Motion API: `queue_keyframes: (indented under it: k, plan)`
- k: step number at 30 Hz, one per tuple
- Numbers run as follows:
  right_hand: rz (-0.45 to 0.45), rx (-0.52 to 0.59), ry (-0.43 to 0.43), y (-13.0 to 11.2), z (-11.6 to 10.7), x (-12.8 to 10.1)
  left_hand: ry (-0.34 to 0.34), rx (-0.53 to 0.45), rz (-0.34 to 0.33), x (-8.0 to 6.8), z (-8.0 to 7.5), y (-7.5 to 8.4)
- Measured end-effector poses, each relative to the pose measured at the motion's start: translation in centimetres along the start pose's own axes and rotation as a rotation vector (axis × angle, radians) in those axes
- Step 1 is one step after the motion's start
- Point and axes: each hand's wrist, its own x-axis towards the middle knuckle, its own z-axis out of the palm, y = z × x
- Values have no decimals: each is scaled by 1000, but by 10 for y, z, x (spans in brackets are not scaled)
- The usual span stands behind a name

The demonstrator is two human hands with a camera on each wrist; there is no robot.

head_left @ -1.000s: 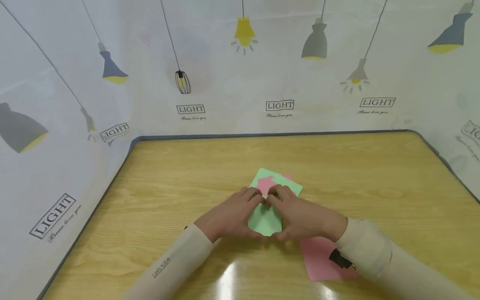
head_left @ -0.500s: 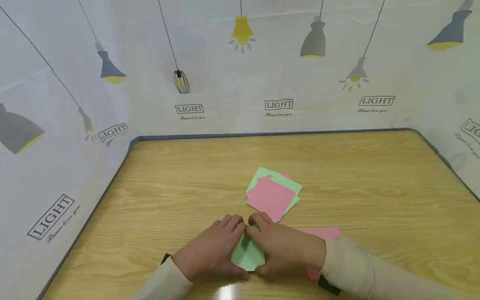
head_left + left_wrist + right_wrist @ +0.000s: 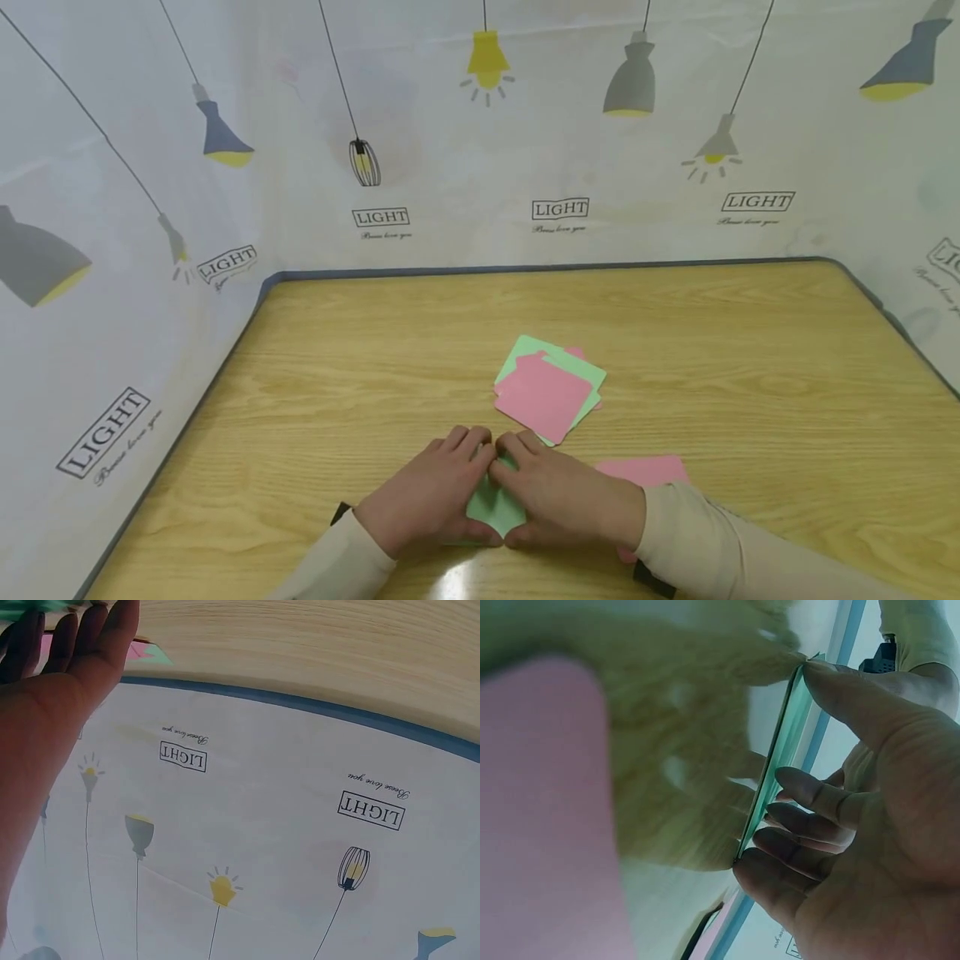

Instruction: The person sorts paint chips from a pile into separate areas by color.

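Note:
A light green card (image 3: pixel 495 504) lies low over the near middle of the table, between both hands. My left hand (image 3: pixel 427 496) grips its left side, with the thumb at the near edge and the fingers at the far edge. On the opposite side my right hand (image 3: pixel 562 496) holds it the same way, and the two hands almost meet. From the right wrist, the green card (image 3: pixel 784 742) appears edge-on between thumb and fingertips. The left wrist view catches only a blurred green strip (image 3: pixel 45 607) above the fingers. Most of the card is hidden by the hands.
Beyond the hands lies a loose pile of cards, a pink card (image 3: pixel 547 396) on top and a green card (image 3: pixel 525 344) underneath. Another pink card (image 3: pixel 648 469) is partly covered by the right forearm. A patterned white screen (image 3: pixel 465 242) borders the wooden table (image 3: pixel 337 358).
Both hands have come back toward the near edge and slightly left from the pile, bringing the green card. The pile's pink top card is now uncovered. In the last half second the hands barely moved.

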Motion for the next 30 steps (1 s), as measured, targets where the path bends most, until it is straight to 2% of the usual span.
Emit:
queue_keyframes:
  k: [11,17,20,22,26,30]
  plan:
    - [-8,-67,-37,-3,-4,5,-5,-19,-31,1,-2,0]
    - [26,-13,-56,3,-7,3,17,-23,-2,11,-2,-4]
    - [47,9,-5,11,-11,0,47,-18,22,22,-3,-7]
    - [75,-10,65,19,-14,-1,63,-15,32,33,-4,-10]
    - [213,-83,194,36,-18,0,90,-39,56,57,-4,-18]
    - [358,-87,209,53,-18,0,91,-72,93,78,-1,-24]
